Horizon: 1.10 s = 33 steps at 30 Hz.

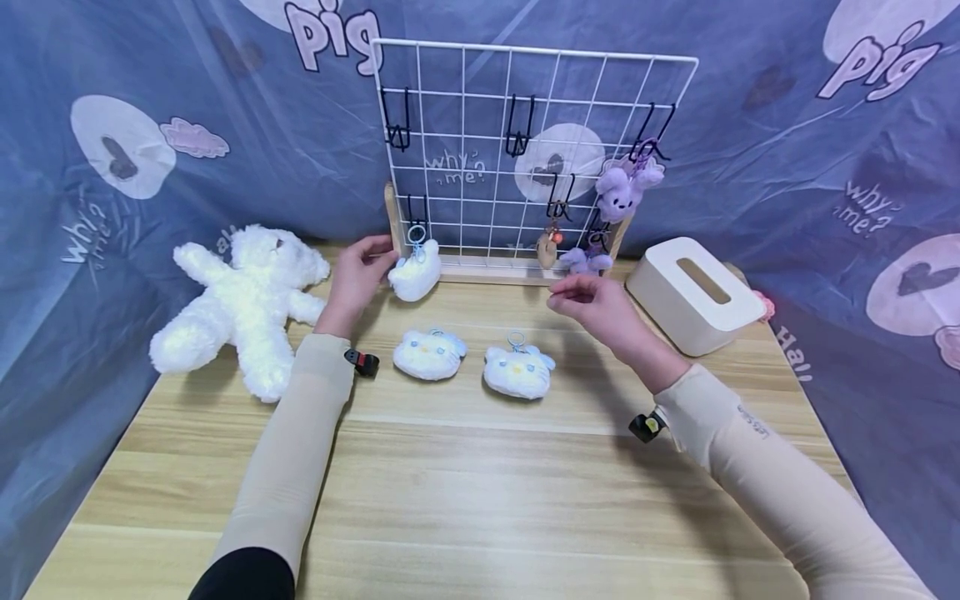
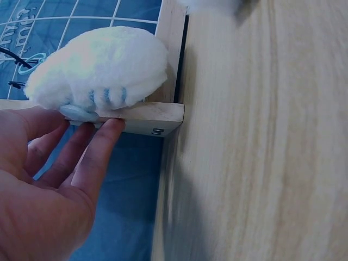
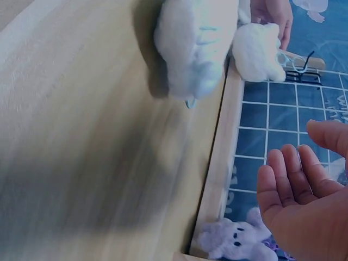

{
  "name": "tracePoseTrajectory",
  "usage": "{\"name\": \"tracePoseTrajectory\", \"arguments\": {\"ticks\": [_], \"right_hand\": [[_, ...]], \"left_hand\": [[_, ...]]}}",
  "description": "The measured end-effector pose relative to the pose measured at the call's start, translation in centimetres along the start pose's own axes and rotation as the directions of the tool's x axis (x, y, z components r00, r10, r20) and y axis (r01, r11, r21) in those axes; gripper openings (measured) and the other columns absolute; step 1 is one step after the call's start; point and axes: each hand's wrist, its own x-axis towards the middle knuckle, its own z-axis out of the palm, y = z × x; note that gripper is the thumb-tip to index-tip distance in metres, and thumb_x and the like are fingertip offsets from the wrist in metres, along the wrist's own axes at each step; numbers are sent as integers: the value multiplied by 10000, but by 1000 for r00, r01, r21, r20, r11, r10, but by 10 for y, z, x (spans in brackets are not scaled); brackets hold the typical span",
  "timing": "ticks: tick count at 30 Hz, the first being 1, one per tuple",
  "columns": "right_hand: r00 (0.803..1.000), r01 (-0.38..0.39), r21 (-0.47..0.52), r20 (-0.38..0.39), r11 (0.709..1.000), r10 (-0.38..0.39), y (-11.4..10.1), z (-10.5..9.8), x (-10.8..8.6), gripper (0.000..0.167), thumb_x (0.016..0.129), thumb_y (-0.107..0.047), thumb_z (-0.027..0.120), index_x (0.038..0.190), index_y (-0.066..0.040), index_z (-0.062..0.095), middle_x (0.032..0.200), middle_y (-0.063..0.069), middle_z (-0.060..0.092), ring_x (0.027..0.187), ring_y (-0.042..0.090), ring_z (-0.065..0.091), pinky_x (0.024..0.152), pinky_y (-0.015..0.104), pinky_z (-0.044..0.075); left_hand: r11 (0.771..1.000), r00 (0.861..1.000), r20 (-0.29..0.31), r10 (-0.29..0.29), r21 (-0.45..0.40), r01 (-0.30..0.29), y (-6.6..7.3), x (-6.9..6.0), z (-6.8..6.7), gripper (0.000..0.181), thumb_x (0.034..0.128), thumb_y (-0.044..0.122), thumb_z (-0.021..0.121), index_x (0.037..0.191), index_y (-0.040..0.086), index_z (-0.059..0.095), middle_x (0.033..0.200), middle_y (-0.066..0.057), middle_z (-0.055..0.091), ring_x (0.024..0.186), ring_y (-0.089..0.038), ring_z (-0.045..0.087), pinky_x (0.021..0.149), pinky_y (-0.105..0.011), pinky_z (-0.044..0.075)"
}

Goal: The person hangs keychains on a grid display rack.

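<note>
A white plush keychain (image 1: 416, 273) with a blue ring hangs from a low black hook at the left of a white wire grid rack (image 1: 487, 158). My left hand (image 1: 360, 271) is beside it. In the left wrist view, my fairly straight fingers (image 2: 100, 155) reach the plush's pale blue bow (image 2: 79, 113) by the wooden base (image 2: 157, 112). My right hand (image 1: 592, 308) is over the table before the rack's right side, fingers loosely bent and holding nothing. Two white cat-face plush keychains (image 1: 430, 355) with blue details lie on the table between my hands.
A white teddy bear (image 1: 251, 312) lies at the left. Lilac plush keychains (image 1: 621, 193) and a small brown charm (image 1: 547, 250) hang at the rack's right. Bare black hooks (image 1: 519, 125) sit higher up. A cream tissue box (image 1: 693, 292) stands at the right.
</note>
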Motion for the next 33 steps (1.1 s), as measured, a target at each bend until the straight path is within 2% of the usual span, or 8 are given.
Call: {"name": "tracePoseTrajectory", "arguments": {"ticks": [5, 10, 13, 17, 21, 27, 33], "right_hand": [[1000, 19, 19, 15, 1000, -19, 4, 11, 2, 348, 1053, -121, 770, 1336, 77, 725, 1311, 242, 772, 956, -13, 689, 849, 151, 595], [999, 35, 48, 38, 998, -37, 9, 20, 5, 359, 1033, -51, 772, 1337, 127, 708, 1266, 268, 782, 922, -42, 695, 849, 123, 597], [997, 42, 32, 56, 999, -44, 11, 26, 6, 358, 1015, -23, 785, 1326, 138, 711, 1238, 281, 785, 916, -19, 688, 836, 98, 577], [996, 39, -25, 79, 999, -37, 14, 34, 6, 350, 1008, -36, 798, 1319, 109, 730, 1235, 286, 785, 971, 97, 705, 831, 102, 561], [995, 19, -79, 98, 997, -11, 18, 40, 7, 352, 1013, -99, 808, 1318, 68, 746, 1218, 232, 793, 1044, 199, 717, 844, 135, 564], [994, -15, -130, 109, 991, 29, 20, 48, 10, 338, 1011, -156, 813, 1291, 29, 763, 1150, 158, 805, 989, 162, 700, 857, 211, 566], [991, -29, -159, 122, 987, 49, 22, 55, 14, 282, 998, -161, 825, 1232, -9, 785, 1083, 104, 798, 953, 147, 677, 856, 233, 551]], "left_hand": [[1000, 1000, -2, 4, -10, -4, -1, 1, 0, 420, 1129, 175, 695, 1519, 22, 661, 1505, -222, 701, 1179, -193, 710, 788, -122, 614], [1000, 1000, 1, 7, -14, -7, 0, 2, 1, 420, 1128, 175, 697, 1517, 21, 663, 1499, -229, 702, 1167, -188, 710, 783, -119, 614], [1000, 1000, 4, 11, -18, -11, 1, 2, 1, 424, 1126, 175, 701, 1517, 15, 662, 1504, -232, 700, 1206, -230, 712, 785, -115, 613], [1000, 1000, 5, 16, -17, -16, 1, 2, 1, 428, 1124, 177, 705, 1516, 12, 663, 1507, -233, 700, 1232, -264, 711, 784, -111, 610], [1000, 1000, 2, 16, -15, -16, 0, 2, 1, 424, 1125, 176, 702, 1515, 15, 664, 1505, -238, 699, 1204, -222, 715, 782, -115, 611], [1000, 1000, 1, 16, -19, -16, -1, 2, 0, 421, 1124, 167, 700, 1514, 12, 663, 1499, -241, 698, 1165, -190, 713, 776, -121, 613], [1000, 1000, 2, 22, -22, -22, -2, 1, 0, 420, 1120, 162, 706, 1508, 7, 667, 1488, -243, 705, 1116, -146, 703, 769, -119, 610]]}}
